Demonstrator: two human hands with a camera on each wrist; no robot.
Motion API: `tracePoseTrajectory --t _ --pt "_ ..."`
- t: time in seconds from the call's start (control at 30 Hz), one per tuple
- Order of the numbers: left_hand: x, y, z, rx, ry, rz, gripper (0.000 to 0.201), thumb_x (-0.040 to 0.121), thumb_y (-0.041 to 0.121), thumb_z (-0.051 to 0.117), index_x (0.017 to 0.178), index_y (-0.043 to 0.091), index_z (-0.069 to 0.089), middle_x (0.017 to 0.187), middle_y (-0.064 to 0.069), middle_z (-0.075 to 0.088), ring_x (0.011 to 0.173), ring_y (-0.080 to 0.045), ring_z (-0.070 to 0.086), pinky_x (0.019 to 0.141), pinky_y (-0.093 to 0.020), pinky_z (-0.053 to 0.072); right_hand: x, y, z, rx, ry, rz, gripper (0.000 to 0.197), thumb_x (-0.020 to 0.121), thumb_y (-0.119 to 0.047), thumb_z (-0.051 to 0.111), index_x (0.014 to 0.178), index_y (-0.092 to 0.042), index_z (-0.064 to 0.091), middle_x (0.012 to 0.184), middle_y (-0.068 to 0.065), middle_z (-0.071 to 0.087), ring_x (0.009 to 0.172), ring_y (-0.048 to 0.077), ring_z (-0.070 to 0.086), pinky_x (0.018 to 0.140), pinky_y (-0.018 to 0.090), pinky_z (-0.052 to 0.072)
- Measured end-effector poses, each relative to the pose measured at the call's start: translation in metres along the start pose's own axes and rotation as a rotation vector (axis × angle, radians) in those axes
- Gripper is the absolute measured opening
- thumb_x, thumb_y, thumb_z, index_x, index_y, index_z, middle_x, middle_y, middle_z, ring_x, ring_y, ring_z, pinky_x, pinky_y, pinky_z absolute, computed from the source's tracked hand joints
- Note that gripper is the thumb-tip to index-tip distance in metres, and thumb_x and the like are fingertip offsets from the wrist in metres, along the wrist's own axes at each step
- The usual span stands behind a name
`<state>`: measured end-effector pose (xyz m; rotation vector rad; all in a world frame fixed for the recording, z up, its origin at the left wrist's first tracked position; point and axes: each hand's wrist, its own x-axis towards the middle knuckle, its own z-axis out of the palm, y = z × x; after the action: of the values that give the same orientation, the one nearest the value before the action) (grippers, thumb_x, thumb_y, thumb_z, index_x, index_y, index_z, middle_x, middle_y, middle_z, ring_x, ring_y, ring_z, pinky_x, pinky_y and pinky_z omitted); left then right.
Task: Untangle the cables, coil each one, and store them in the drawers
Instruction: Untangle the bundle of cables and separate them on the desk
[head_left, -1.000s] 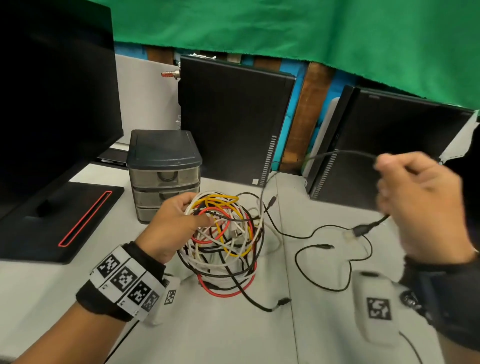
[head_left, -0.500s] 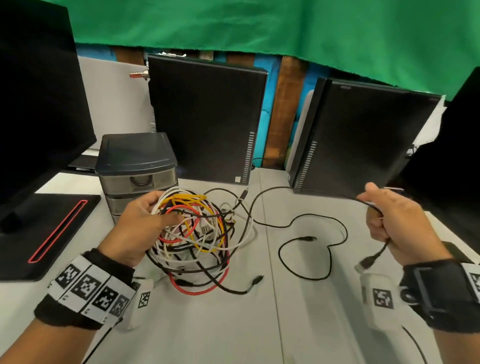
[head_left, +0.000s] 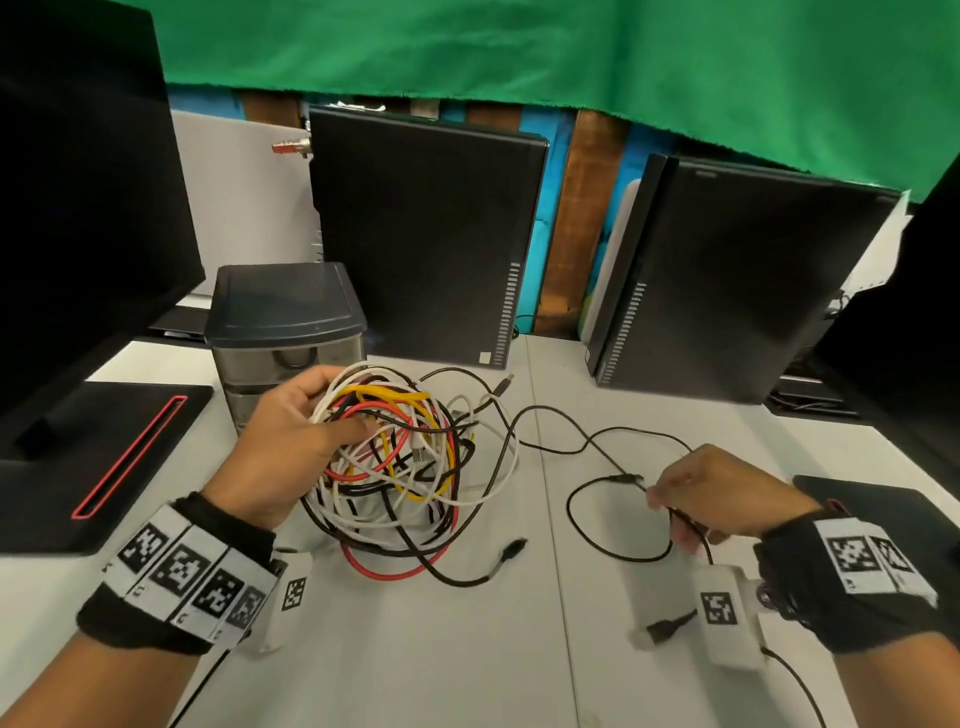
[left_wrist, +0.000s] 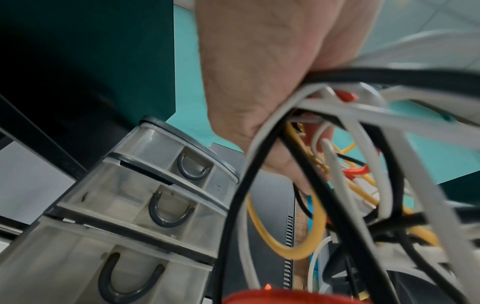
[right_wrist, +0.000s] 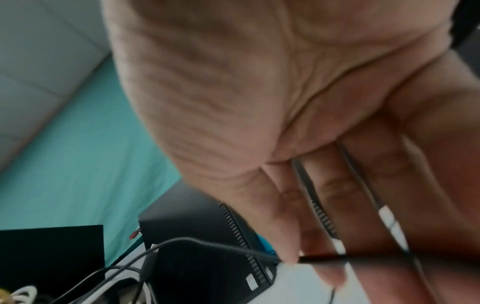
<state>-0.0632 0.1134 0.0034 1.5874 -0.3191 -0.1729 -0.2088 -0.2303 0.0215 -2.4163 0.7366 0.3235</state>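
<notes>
Toward the near edge of the desk (head_left: 441, 649), the right hand (head_left: 727, 493) is pinching a thin black cable (head_left: 597, 441), fingers curled around it, with the plug end (head_left: 665, 630) dangling just beside the wrist and a loop of the same cable lying on the desk surface in front of it. The cable is running leftward across the desk seam and into the tangle (head_left: 395, 457), so it looks only partly freed. To the left, the left hand (head_left: 291, 436) is gripping that tangle of white, black, yellow and red cables, fingers closed around several strands and holding the bundle partly raised off the desk. Behind the tangle, toward the far left part of the desk, the small drawer unit (head_left: 283, 322) is standing with all three drawers closed, as the left wrist view shows. The step in hand seems to be untangling: working the first black cable out of the bundle. The next move probably calls for drawing the rest of it through while the left hand is steadying the bundle, watching that no knot is tightening, before coiling it. Two computer towers (head_left: 426, 234) are standing along the far edge.
</notes>
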Motion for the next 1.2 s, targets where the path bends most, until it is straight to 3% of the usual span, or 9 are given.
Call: tracePoseTrajectory --t 0.13,0.23,0.37,0.47,0.6,0.77,0.9,1.07,1.2 --pt "-0.003 0.001 0.004 0.028 -0.047 0.076 0.043 0.079 -0.011 0.071 0.111 0.017 0.067 0.098 -0.004 0.076 0.09 -0.019 0.073 0.076 -0.033 0.059 0.002 -0.04 -0.008 0.054 0.34 -0.331 0.02 0.099 -0.022 0.055 0.088 -0.025 0.072 0.091 -0.003 0.072 0.087 0.014 0.068 0.077 0.031 0.054" --pt "-0.007 0.001 0.008 0.073 -0.092 0.15 0.041 0.078 -0.011 0.073 0.108 0.016 0.068 0.097 -0.003 0.075 0.089 -0.018 0.072 0.074 -0.026 0.058 -0.007 -0.092 -0.004 0.096 0.474 -0.604 0.018 0.097 -0.034 0.057 0.104 -0.027 0.072 0.101 -0.013 0.069 0.097 0.003 0.064 0.088 0.029 0.051" --pt "-0.009 0.002 0.008 0.103 -0.134 0.181 0.041 0.077 -0.008 0.076 0.108 0.018 0.068 0.099 -0.001 0.075 0.093 -0.018 0.071 0.08 -0.028 0.056 -0.011 -0.145 0.013 -0.148 0.239 -0.737 0.031 0.1 -0.034 0.056 0.129 -0.027 0.065 0.131 -0.012 0.062 0.122 0.004 0.054 0.098 0.024 0.039" --pt "-0.007 0.003 0.005 0.039 -0.138 0.136 0.042 0.077 -0.011 0.073 0.108 0.016 0.068 0.1 -0.006 0.076 0.094 -0.023 0.072 0.082 -0.032 0.059 -0.005 -0.16 0.027 -0.326 0.146 -0.801 0.027 0.1 -0.027 0.057 0.122 -0.02 0.071 0.12 -0.005 0.07 0.108 0.011 0.063 0.099 0.035 0.051" --pt "-0.002 0.002 -0.002 -0.032 -0.155 0.03 0.041 0.078 -0.013 0.071 0.109 0.014 0.068 0.099 -0.009 0.076 0.094 -0.028 0.073 0.079 -0.033 0.059 0.002 -0.159 0.008 -0.132 0.313 -0.83 0.021 0.1 -0.025 0.056 0.105 -0.017 0.075 0.089 -0.013 0.067 0.081 0.001 0.06 0.087 0.034 0.055" --pt "-0.002 0.006 -0.001 -0.107 -0.22 -0.038 0.044 0.079 -0.016 0.068 0.112 0.013 0.067 0.102 -0.011 0.076 0.092 -0.027 0.074 0.07 -0.033 0.062 0.014 -0.15 -0.019 0.086 0.558 -0.79 0.021 0.1 -0.028 0.056 0.107 -0.016 0.072 0.101 -0.004 0.071 0.098 0.008 0.065 0.094 0.033 0.055" --pt "-0.005 0.008 0.006 -0.132 -0.271 -0.074 0.039 0.08 -0.008 0.07 0.113 0.013 0.066 0.103 -0.01 0.076 0.094 -0.027 0.074 0.069 -0.034 0.063 0.019 -0.154 -0.004 0.123 0.739 -0.823 0.019 0.101 -0.03 0.055 0.103 -0.02 0.071 0.097 -0.006 0.071 0.095 0.011 0.068 0.085 0.038 0.059" --pt "-0.007 0.01 0.003 -0.288 -0.288 -0.153 0.045 0.07 0.005 0.073 0.115 0.007 0.065 0.11 -0.02 0.072 0.094 -0.031 0.071 0.078 -0.038 0.06 0.028 -0.15 -0.012 0.111 0.744 -0.732 0.02 0.099 -0.032 0.055 0.1 -0.022 0.072 0.098 -0.006 0.072 0.094 0.011 0.068 0.084 0.04 0.06" --pt "-0.006 0.014 0.0 -0.371 -0.352 -0.219 0.048 0.073 0.004 0.073 0.12 0.004 0.063 0.112 -0.023 0.071 0.093 -0.032 0.072 0.077 -0.039 0.06 0.035 -0.138 -0.009 0.101 0.727 -0.642 0.02 0.098 -0.027 0.057 0.099 -0.019 0.075 0.096 -0.005 0.072 0.092 0.012 0.066 0.085 0.039 0.058"
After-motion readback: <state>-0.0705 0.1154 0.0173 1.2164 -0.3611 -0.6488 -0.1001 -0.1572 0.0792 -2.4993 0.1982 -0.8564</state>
